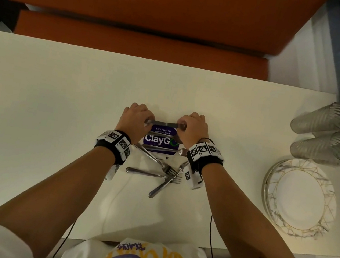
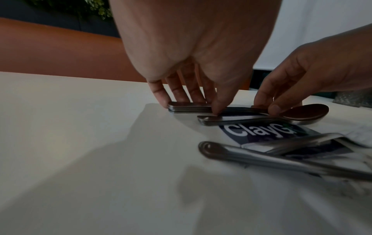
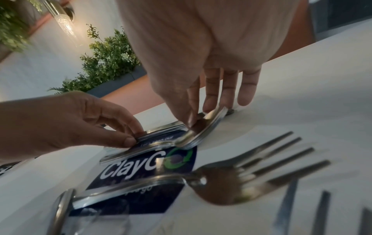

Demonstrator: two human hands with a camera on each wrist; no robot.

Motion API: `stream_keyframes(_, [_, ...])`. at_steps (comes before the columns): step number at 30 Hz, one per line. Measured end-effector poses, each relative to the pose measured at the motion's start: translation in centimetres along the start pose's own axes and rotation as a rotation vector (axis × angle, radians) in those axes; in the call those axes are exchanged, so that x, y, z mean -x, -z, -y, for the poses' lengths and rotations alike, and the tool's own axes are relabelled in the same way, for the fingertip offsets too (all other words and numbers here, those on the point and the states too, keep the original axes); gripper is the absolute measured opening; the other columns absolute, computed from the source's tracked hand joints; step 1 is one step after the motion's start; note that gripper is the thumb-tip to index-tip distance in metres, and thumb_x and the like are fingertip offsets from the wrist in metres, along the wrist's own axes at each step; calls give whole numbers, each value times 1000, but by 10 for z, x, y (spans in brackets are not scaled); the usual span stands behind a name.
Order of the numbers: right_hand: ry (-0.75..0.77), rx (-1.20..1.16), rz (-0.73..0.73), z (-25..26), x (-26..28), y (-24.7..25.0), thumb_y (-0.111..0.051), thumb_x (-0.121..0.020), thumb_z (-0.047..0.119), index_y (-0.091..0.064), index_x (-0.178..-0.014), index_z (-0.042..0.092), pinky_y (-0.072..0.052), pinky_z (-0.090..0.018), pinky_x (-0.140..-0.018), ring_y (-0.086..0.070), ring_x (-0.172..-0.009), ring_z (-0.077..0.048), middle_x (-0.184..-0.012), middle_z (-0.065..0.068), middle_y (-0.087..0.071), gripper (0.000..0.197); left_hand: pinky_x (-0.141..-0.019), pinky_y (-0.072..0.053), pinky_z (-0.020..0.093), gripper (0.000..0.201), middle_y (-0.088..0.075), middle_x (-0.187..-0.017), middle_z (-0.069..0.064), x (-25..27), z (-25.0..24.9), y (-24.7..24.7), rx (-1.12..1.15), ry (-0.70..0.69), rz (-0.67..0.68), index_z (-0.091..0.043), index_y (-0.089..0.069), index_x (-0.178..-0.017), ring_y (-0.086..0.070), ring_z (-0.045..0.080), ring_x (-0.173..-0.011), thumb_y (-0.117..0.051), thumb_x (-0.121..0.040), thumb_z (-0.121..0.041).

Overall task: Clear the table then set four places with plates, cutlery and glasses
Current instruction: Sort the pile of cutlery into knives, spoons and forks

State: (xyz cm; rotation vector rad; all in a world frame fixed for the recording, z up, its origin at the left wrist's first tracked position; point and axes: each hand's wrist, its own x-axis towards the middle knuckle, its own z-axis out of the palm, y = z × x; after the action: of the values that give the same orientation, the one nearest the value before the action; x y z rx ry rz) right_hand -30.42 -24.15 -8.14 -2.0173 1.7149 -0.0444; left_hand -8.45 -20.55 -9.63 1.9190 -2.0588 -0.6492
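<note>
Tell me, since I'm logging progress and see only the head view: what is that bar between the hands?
Observer: Spoons, several nested in a stack. The left wrist view shows their layered handle ends.
Operator: How does the left hand hold them?
Observer: The left hand pinches the handle ends between thumb and fingers.
Operator: And the right?
Observer: The right hand pinches the bowl end, with its thumb in the top bowl, as the right wrist view shows.
</note>
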Motion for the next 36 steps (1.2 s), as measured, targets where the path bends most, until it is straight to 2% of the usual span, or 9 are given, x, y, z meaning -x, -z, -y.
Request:
stream_keyframes(8, [-37,-135,-41,-2,20,11,-65,-88,21,-67,-113,21,-46,-39,-94,-47,-108,-23,-110,-1,-59,25,-91,-47,44,16,-68,-106,2,14,-6,7,29,1,-51,-18,-76,-107,-57,28,-103,-73,-92,-20])
stream_keyframes(12, [-132,-246,-166,-15,33,11,-63,-87,16,-68,-106,24,-48,-36,-90,-47,-100,-17,-101,5,-58,21,-90,-47,42,22,-66,-110,3,25,-11,3,21,11,-147,-18,-73,-110,-57,27,-105,-74,-88,-18])
stream_keyframes(16, [-204,-271,-203,-26,50,9,-62,-86,14,-69,-98,23,-50,-40,-90,-50,-98,-17,-94,6,-59,17,-86,-48,39,14,-65,-99,1,40,-27,-2,68,-47,-155,-17,-71,-101,-56,23,-94,-72,-87,-18])
stream_keyframes(19, [-289,-219,-143,-35,65,4,-62,-87,25,-68,-95,26,-50,-43,-90,-55,-101,-24,-95,4,-61,11,-87,-50,41,9,-66,-91,-4,54,-39,-14,121,-106,-62,-18,-72,-95,-57,21,-89,-74,-87,-21])
stream_keyframes(23, [-355,-62,-7,-42,82,-1,-61,-85,53,-69,-99,30,-46,-44,-96,-51,-108,-24,-107,2,-61,28,-94,-49,42,18,-69,-104,-2,71,-45,-34,86,-75,31,-20,-74,-104,-60,25,-103,-77,-87,-25])
stream_keyframes(29, [-330,-49,55,-43,93,-6,-65,-88,46,-68,-87,33,-48,-44,-94,-53,-108,-27,-108,0,-62,13,-88,-54,50,16,-70,-98,3,80,-44,-41,94,-36,29,-18,-77,-101,-62,29,-100,-79,-86,-16])
stream_keyframes(32, [-317,-184,-5,-41,97,-1,-67,-87,39,-63,-82,33,-46,-41,-94,-53,-105,-25,-101,4,-62,9,-90,-53,49,14,-69,-100,5,82,-48,-34,98,-42,12,-15,-75,-102,-60,32,-104,-74,-88,-12])
stream_keyframes(35, [-222,-377,-116,-35,100,8,-66,-84,39,-64,-79,35,-49,-42,-92,-59,-99,-23,-91,12,-66,7,-91,-53,46,18,-67,-102,5,84,-50,-28,124,-52,-28,-14,-75,-105,-59,30,-103,-71,-88,-14])
stream_keyframes(36, [-181,-422,-151,-32,100,14,-67,-85,37,-65,-81,35,-50,-37,-88,-61,-94,-20,-88,13,-66,6,-91,-53,43,19,-66,-103,4,85,-51,-26,148,-57,-35,-15,-76,-106,-58,27,-102,-71,-87,-15])
